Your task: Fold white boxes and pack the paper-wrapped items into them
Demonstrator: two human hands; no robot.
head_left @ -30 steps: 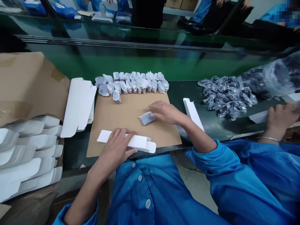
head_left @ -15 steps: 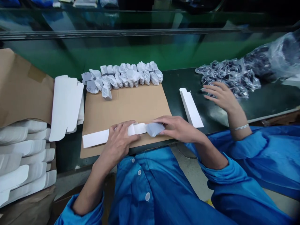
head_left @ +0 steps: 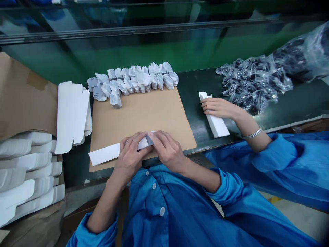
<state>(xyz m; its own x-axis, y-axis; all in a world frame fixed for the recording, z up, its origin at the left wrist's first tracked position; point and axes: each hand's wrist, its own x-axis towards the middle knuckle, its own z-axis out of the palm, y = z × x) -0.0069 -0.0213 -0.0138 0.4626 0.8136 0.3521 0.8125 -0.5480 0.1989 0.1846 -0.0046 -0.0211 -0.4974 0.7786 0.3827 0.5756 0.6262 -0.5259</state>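
Note:
A long white box [head_left: 105,153] lies along the near edge of the cardboard sheet [head_left: 149,111]. My left hand [head_left: 132,151] is wrapped over the box near its right end. At that end my right hand [head_left: 168,150] grips a small grey-white wrapped packet [head_left: 149,140], mostly covered by my fingers and pushed up to or partly into the box opening. Both hands meet there. Rows of similar wrapped packets [head_left: 138,80] stand on the far part of the sheet, with one packet [head_left: 115,99] in front of them.
A co-worker's hand [head_left: 218,108] rests on another white box [head_left: 217,125] at the right. Plastic-bagged dark items [head_left: 254,82] are heaped behind it. Flat white cartons [head_left: 72,116] lie left of the sheet, beside a cardboard box [head_left: 28,99] holding stacked white cartons [head_left: 33,161].
My right hand has moved left with the wrapped packet, bringing it to the box's end. The co-worker's hand has come down and left onto the other white box.

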